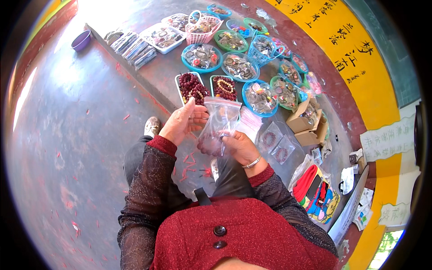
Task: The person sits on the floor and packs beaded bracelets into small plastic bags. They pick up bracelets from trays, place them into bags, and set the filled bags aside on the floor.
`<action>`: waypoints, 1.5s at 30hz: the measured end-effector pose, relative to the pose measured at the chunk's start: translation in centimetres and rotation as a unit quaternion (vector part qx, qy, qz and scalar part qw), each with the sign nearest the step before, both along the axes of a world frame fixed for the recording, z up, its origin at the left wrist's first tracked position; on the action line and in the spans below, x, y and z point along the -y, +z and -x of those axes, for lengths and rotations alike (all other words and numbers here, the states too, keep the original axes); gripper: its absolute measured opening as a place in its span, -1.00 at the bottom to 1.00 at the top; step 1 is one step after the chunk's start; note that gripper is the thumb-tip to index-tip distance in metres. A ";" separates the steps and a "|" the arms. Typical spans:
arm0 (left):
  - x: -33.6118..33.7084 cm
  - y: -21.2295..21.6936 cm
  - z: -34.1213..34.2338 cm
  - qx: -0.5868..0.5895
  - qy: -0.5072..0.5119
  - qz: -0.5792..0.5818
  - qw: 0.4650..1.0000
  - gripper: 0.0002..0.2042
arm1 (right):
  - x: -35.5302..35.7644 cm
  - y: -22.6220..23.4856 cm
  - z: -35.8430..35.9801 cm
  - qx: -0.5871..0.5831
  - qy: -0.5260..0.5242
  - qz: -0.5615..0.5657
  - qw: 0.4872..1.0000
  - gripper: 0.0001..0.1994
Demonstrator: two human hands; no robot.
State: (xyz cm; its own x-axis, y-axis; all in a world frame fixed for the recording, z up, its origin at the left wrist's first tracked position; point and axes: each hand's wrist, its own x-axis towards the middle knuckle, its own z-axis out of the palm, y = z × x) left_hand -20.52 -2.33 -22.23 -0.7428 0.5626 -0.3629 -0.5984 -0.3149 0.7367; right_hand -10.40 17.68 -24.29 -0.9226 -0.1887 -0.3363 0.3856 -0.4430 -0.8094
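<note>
A clear zip bag with a red strip along its top hangs in front of me. My right hand grips its lower right side, the thumb pressed on the plastic. Something dark reddish shows through the bag's lower part, too blurred to name. Beside the bag's left edge is my left hand, its fingers stretched and apart, with nothing seen in it. Just beyond the hands are two trays: a white one of dark red bead strings and another holding dark beads and a lighter strand. Pink sheets lie right of the bag.
Plastic baskets of packaged trinkets, including a blue one, crowd the raised floor ahead. Two bagged bead bracelets lie right of my hand, near an open cardboard box. A purple basin stands far left. A step edge crosses the floor.
</note>
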 end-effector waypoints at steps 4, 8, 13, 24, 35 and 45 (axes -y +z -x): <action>-0.4 -0.7 -0.7 -0.073 -0.126 0.042 0.988 -0.72 | -0.8 0.6 0.3 -0.011 -0.080 0.014 0.997 -0.73; -1.2 -1.2 -1.5 -0.057 -0.189 0.034 0.980 -0.77 | -1.0 1.8 0.4 -0.005 -0.105 0.020 0.994 -0.72; -1.8 -4.2 -1.1 -0.092 -0.171 0.073 0.978 -0.83 | -0.8 1.9 0.2 -0.011 -0.115 0.031 0.993 -0.71; -2.0 -4.0 -1.3 -0.042 -0.144 -0.073 0.986 -0.79 | -1.2 1.2 -0.3 -0.031 -0.089 -0.006 0.995 -0.71; -1.5 -4.0 -1.0 -0.083 -0.109 -0.061 0.989 -0.74 | -0.7 0.7 -0.6 -0.046 -0.136 -0.056 0.988 -0.75; -1.8 -2.1 -1.4 -0.046 0.050 -0.099 0.993 -0.71 | -1.6 1.1 -1.3 -0.033 -0.026 -0.057 0.997 -0.69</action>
State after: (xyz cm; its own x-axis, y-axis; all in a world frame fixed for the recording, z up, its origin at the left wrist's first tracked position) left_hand -19.09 -0.57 -24.29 -0.8236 0.5374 -0.1813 -0.4900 -0.5133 0.7046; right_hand -9.10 19.29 -23.15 -0.9512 -0.1043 -0.2904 0.3082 -0.3649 -0.8785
